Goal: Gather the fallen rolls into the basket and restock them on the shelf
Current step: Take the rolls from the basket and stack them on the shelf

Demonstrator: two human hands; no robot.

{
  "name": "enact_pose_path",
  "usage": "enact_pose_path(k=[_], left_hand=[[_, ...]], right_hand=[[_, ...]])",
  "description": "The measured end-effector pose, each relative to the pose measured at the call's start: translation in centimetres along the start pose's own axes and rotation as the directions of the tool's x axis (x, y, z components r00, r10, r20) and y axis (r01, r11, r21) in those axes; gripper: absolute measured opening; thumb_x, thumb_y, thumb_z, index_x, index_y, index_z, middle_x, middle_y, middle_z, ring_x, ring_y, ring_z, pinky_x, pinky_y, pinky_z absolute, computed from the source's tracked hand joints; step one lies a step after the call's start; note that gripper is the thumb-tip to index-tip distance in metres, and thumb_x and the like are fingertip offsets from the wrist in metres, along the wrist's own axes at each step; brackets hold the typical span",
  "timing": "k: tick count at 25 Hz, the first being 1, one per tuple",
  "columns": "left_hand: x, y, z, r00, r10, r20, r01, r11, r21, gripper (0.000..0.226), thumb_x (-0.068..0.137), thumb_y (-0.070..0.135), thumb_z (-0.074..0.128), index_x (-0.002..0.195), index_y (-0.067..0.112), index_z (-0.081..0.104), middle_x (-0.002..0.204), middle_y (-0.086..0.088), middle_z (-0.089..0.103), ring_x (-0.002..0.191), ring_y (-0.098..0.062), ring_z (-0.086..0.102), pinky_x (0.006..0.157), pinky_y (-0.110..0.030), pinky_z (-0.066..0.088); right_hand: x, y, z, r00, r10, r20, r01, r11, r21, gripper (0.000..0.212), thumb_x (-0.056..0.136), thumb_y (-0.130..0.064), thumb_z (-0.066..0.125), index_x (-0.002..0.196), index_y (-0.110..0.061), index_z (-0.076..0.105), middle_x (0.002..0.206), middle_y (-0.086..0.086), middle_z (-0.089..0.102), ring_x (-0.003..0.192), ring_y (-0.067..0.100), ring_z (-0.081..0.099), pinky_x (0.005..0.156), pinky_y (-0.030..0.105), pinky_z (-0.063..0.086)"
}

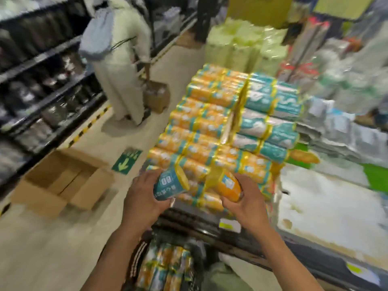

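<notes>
Left hand (144, 193): lower centre of frame, fingers curled round a teal roll (171, 185), thumb on the near side
Teal roll: held tilted, its yellow-banded end towards the shelf stack, printed label facing the camera
Right hand (246, 199): just right of the left hand, fingers wrapped round an orange roll (230, 185) from below
Orange roll: held just beside the teal roll, yellow end pointing up-left; whether the two rolls touch, cannot tell
Both held rolls: at the near edge of the stack, over the front row of the shelf
Orange stack (195, 131): centre of frame, rolls lying on their sides in rows that run from the near edge towards the upper centre
Teal stack (270, 114): right of the orange rows and touching them, a few layers high
Shelf edge (189, 222): dark strip below the hands, with a yellow and white price tag (230, 224) on it
Basket (196, 252): bottom centre, between the forearms, blurred; orange and teal rolls (165, 267) lie inside it
Cardboard box (60, 181): lower left on the floor, flaps open
Floor marker (127, 160): green with an arrow, between the box and the stack
Other person (119, 66): upper left of centre, pale clothing, bent forward, one hand down at a brown box (157, 97)
Dark shelving (42, 80): left edge, stocked with dark packs, blurred
Pale green packs (245, 45): upper centre, beyond the stacks
Right side of frame: wrapped goods, too blurred to name
</notes>
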State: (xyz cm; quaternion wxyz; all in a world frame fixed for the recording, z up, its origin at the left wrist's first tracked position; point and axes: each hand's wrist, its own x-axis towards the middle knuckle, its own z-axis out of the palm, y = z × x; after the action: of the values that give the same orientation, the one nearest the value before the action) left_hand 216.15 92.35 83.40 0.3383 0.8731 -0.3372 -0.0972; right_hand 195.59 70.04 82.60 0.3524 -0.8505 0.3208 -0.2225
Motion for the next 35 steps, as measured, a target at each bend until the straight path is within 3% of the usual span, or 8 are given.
enact_pose_path(k=[2,8,12,16,22,27,32,35], left_hand=[[6.2,5.1,2.8,0.993,0.087,0.083,-0.086,0.996,-0.021,0.081,0.057,0.038,0.085,0.132,0.037,0.053,0.120,0.013,0.054,0.109,-0.017,0.056,0.085,-0.040,0.053],[25.7,18.4,13.1,0.900,0.339,0.275,-0.368,0.928,0.060,0.086,0.060,0.041,0.086,0.139,0.027,0.054,0.127,0.002,0.057,0.118,-0.024,0.055,0.091,-0.040,0.051],[35.9,23.9,19.5,0.844,0.459,0.277,-0.514,0.840,0.175,0.092,0.059,0.041,0.083,0.143,0.023,0.051,0.135,-0.006,0.055,0.122,-0.032,0.052,0.094,-0.044,0.051],[39.6,24.9,23.9,0.755,0.562,0.338,-0.653,0.690,0.312,0.084,0.061,0.038,0.088,0.135,0.020,0.054,0.126,-0.010,0.056,0.113,-0.035,0.053,0.084,-0.043,0.049],[39.8,22.7,26.0,0.791,0.549,0.269,-0.609,0.742,0.279,0.083,0.066,0.037,0.091,0.135,0.018,0.050,0.141,-0.009,0.052,0.128,-0.032,0.047,0.105,-0.043,0.040],[36.3,19.2,22.0,0.856,0.490,0.163,-0.515,0.835,0.192,0.071,0.086,0.044,0.073,0.145,0.014,0.047,0.148,-0.013,0.045,0.135,-0.034,0.043,0.110,-0.046,0.040],[27.4,6.2,13.8,0.960,0.273,0.065,-0.281,0.936,0.213,0.057,0.093,0.040,0.067,0.143,0.018,0.053,0.147,-0.007,0.049,0.137,-0.029,0.045,0.107,-0.051,0.044],[25.8,2.1,12.7,0.976,0.189,0.108,-0.210,0.946,0.246,0.063,0.097,0.059,0.050,0.150,0.024,0.046,0.158,-0.006,0.039,0.148,-0.029,0.034,0.116,-0.054,0.034]], right_hand=[[2.9,3.1,-4.4,0.993,0.051,-0.105,-0.055,0.998,-0.032,0.062,0.066,-0.045,0.079,0.123,-0.034,0.059,0.110,-0.011,0.060,0.104,0.019,0.061,0.088,0.039,0.051],[11.3,12.3,-13.1,0.974,0.100,-0.203,-0.126,0.985,-0.119,0.066,0.061,-0.045,0.076,0.123,-0.037,0.055,0.107,-0.023,0.047,0.102,0.010,0.052,0.082,0.015,0.032],[14.6,16.6,-14.7,0.968,0.196,-0.158,-0.211,0.974,-0.081,0.070,0.064,-0.043,0.082,0.129,-0.035,0.056,0.118,-0.019,0.053,0.110,0.005,0.049,0.089,0.020,0.037],[15.3,18.5,-15.0,0.954,0.281,-0.105,-0.289,0.955,-0.067,0.072,0.069,-0.034,0.087,0.134,-0.030,0.058,0.126,-0.010,0.058,0.116,0.011,0.053,0.095,0.031,0.047],[15.6,18.9,-14.2,0.951,0.308,-0.018,-0.308,0.947,-0.087,0.074,0.069,-0.031,0.088,0.136,-0.029,0.057,0.129,-0.010,0.056,0.120,0.012,0.053,0.098,0.032,0.049],[16.4,17.1,-12.6,0.963,0.269,-0.006,-0.268,0.958,-0.105,0.072,0.068,-0.028,0.090,0.131,-0.035,0.057,0.124,-0.017,0.056,0.116,0.007,0.053,0.092,0.009,0.037],[21.9,11.5,-7.6,0.994,0.102,0.045,-0.094,0.984,-0.149,0.077,0.071,-0.036,0.090,0.138,-0.033,0.051,0.127,-0.013,0.055,0.121,0.015,0.052,0.095,0.030,0.042],[27.9,7.8,-4.3,0.998,0.001,0.068,0.009,0.989,-0.150,0.074,0.075,-0.051,0.079,0.139,-0.029,0.051,0.126,-0.004,0.058,0.116,0.018,0.052,0.089,0.031,0.043]])
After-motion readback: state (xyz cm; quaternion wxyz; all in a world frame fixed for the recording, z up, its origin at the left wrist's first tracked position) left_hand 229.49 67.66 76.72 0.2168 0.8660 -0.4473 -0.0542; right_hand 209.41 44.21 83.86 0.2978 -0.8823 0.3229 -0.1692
